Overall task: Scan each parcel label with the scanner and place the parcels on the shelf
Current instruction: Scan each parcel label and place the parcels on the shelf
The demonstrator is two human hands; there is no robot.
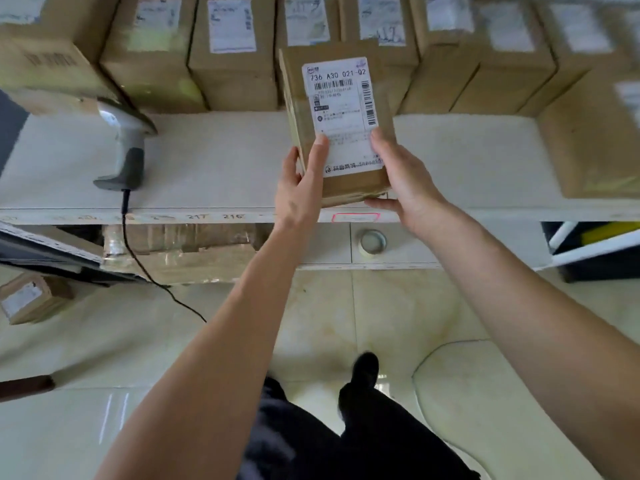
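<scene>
White shelf [214, 161] fills mid-frame, boxes ranked behind; your left hand [299, 188] and right hand [403, 183] clamp the parcel [337, 123] at centre by its lower sides. Stiff cardboard, probably light: grip the edges, not the label

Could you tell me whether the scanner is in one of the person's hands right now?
No, the scanner lies on the shelf while both the left hand and right hand hold the parcel.

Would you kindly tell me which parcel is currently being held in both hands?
The parcel labelled 736 A30 021-02, gripped by the left hand and right hand; the others stand untouched.
</scene>
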